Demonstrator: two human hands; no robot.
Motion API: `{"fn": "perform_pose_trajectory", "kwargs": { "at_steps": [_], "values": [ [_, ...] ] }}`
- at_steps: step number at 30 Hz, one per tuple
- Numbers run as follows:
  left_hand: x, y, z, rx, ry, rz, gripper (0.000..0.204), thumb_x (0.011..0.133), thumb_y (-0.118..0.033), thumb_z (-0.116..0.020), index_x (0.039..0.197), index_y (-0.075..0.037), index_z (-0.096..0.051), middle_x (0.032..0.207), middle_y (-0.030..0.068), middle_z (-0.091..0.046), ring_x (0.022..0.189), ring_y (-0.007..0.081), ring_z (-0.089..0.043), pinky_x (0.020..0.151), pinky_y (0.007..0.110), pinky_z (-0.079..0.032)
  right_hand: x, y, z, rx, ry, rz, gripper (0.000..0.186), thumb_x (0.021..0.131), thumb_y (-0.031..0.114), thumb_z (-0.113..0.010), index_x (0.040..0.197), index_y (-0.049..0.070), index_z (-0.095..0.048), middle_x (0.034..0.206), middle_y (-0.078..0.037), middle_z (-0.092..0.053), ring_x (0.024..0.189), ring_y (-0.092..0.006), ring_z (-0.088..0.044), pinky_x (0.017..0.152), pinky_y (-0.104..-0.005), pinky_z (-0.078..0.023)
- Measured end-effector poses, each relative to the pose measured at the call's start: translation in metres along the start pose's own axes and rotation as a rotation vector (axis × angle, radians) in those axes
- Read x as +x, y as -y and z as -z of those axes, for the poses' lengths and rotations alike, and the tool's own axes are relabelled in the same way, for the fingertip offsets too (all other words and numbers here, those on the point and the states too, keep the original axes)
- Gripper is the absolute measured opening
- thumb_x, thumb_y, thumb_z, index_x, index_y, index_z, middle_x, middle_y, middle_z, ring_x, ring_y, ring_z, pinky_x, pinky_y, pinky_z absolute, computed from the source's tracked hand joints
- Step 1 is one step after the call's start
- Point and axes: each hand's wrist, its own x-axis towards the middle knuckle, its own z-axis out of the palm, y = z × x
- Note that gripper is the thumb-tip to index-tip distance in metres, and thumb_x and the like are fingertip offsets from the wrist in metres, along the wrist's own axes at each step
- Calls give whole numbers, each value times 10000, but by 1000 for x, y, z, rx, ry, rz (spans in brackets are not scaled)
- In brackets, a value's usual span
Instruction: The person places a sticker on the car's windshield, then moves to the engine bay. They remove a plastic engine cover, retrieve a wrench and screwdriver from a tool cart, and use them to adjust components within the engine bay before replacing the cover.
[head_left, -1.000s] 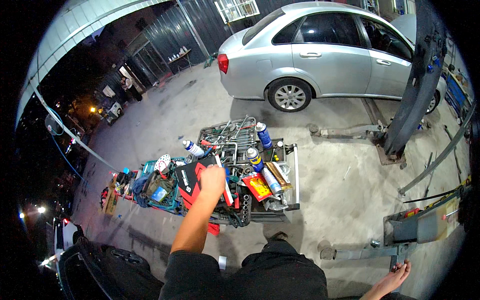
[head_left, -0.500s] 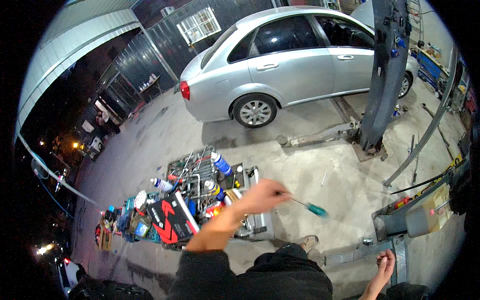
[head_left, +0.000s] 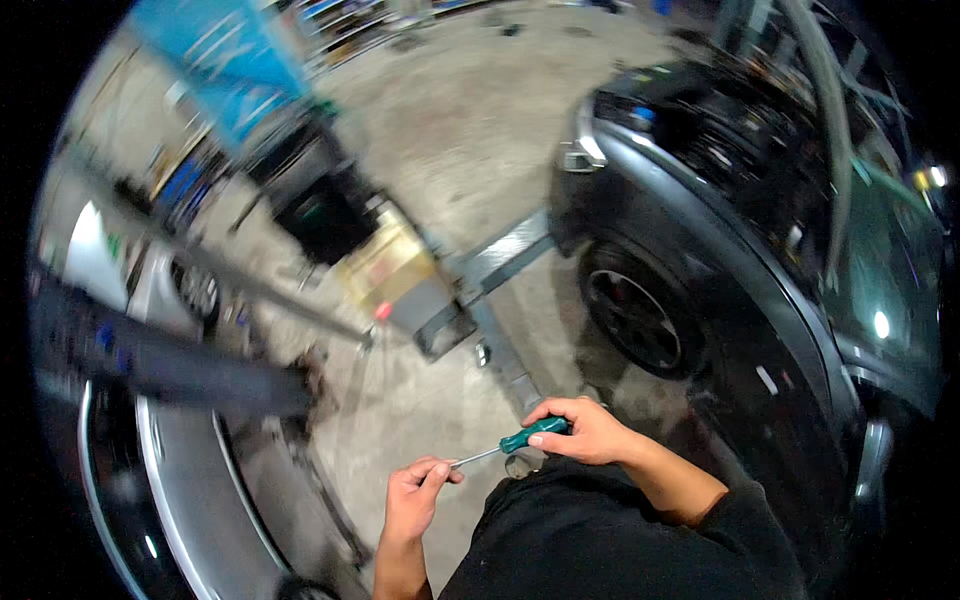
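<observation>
From where I stand, a green-handled screwdriver [head_left: 522, 438] with a thin silver metal shaft is held level-ish between two bare hands, in front of the wearer's black cloth top [head_left: 620, 520] and above the pale grey concrete floor [head_left: 430, 420]. The right hand [head_left: 582, 434] curls closed round the handle; the left hand [head_left: 415, 492] pinches the shaft's far end between thumb and fingers, so I can't make out the tip. That worries me a little: a shove from the right could drive the tip into those fingertips, and greasy skin could let the shaft slip. Should both grips slacken, it would likely fall. The low grey metal beam [head_left: 510, 250] running to the dark-painted car's [head_left: 740, 290] front corner could trip an unwatchful foot.
</observation>
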Motion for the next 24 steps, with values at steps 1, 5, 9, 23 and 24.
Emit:
{"fn": "perform_pose_trajectory", "kwargs": {
  "at_steps": [1,5,9,23,24],
  "values": [
    [23,-2,-11,-35,54,21,198,1015,-92,-630,1038,63,-751,907,82,-747,861,156,-675,827,295,-528,-9,-10,16,56,-111,-15,289,954,230,-754,1158,36,-693,852,-13,-692,753,-79,-620,686,-264,-491],
    [122,-21,-41,83,230,15,203,1001,-119,-643,1029,47,-758,891,91,-752,843,157,-671,837,314,-515,-6,-37,59,231,-409,-54,262,956,234,-755,1127,42,-703,797,21,-666,705,-56,-581,630,-251,-464],
    [228,-51,-94,175,358,-69,190,999,-113,-654,1025,41,-762,873,81,-751,829,150,-674,834,310,-525,12,-53,140,462,-547,13,248,960,214,-744,1097,19,-675,820,-16,-666,683,-80,-602,622,-255,-491],
    [522,-152,-230,30,337,-13,93,950,-95,-728,928,-5,-714,856,43,-726,791,103,-659,774,260,-523,130,-73,477,-542,-1275,133,223,958,67,-670,1178,100,-682,1218,-194,-558,1011,-367,-639,872,-404,-528],
    [543,-154,-232,70,337,-12,120,971,-130,-712,960,-11,-706,852,54,-729,780,117,-665,778,271,-521,136,-69,488,-490,-1252,108,243,964,60,-651,1192,141,-671,1268,-210,-498,1023,-415,-618,882,-440,-527]
  ]
}}
